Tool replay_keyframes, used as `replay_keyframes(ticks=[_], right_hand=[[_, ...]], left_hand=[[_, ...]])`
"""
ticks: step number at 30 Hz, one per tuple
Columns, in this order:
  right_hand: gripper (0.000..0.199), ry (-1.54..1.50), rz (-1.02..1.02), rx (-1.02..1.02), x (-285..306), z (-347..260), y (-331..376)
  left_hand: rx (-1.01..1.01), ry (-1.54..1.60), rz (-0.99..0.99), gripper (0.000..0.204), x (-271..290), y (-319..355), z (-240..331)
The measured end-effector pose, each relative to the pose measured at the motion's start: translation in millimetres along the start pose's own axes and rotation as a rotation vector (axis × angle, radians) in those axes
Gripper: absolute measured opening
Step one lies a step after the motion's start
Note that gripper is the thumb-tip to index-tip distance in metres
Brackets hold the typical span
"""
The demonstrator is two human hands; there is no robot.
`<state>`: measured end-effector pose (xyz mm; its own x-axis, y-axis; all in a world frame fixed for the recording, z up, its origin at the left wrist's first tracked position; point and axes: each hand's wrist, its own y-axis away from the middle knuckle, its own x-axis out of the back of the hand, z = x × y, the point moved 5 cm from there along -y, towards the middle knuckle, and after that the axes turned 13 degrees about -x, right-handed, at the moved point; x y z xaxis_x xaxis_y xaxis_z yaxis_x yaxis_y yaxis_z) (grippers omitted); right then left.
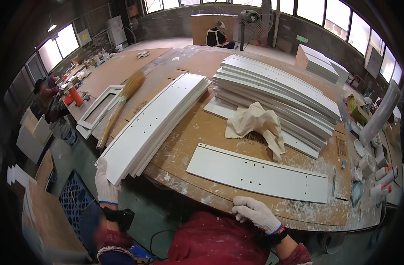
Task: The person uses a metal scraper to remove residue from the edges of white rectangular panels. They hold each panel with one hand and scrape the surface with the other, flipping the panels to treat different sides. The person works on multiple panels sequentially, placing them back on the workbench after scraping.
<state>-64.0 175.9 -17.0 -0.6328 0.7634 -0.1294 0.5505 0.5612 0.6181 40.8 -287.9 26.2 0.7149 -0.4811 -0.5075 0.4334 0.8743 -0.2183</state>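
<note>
My left hand (105, 184), in a white glove, holds the near end of a stack of long white panels (158, 119) that overhangs the workbench's left edge. My right hand (255, 213), also gloved, rests with curled fingers on the front edge of the brown workbench (188, 141), holding nothing. Just beyond it lies a single white panel (259, 174) with small drilled holes, flat on the bench. A crumpled cream cloth (257, 123) lies past that panel, against a taller pile of white panels (277, 90).
A straw broom (122, 99) and a white frame (98, 108) lie on the bench's left side. Tubes and tins (379, 174) crowd the right end. A blue crate (74, 196) sits on the floor at left. Two other people work farther off, one at far left (47, 95), one at the back (217, 35).
</note>
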Motion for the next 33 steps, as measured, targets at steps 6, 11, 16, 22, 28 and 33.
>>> replay_keyframes(ticks=[6,11,16,22,28,33], right_hand=[[0.042,-0.034,0.025,0.021,11.2,4.0,4.5],[0.039,0.031,0.252,-0.001,36.7,-8.7,34.0],[0.037,0.136,0.704,0.313,111.3,-2.4,58.4],[0.047,0.996,1.526,0.352,183.2,4.7,90.7],[0.041,0.812,1.459,-0.181,260.4,49.9,143.0],[0.036,0.821,1.416,-0.133,236.5,29.9,125.5]], left_hand=[[0.335,-0.263,-0.365,0.053,-5.2,-28.2,6.7],[0.088,-1.455,-0.067,0.044,-22.2,-18.2,82.2],[0.004,-0.623,-0.633,0.038,-108.7,74.3,27.6],[-0.017,-1.254,-1.025,0.067,-182.4,105.2,-75.5],[0.000,-1.087,-0.987,0.056,-210.1,108.6,-109.5],[0.018,-1.012,-0.917,0.049,-188.0,112.8,-111.2]])
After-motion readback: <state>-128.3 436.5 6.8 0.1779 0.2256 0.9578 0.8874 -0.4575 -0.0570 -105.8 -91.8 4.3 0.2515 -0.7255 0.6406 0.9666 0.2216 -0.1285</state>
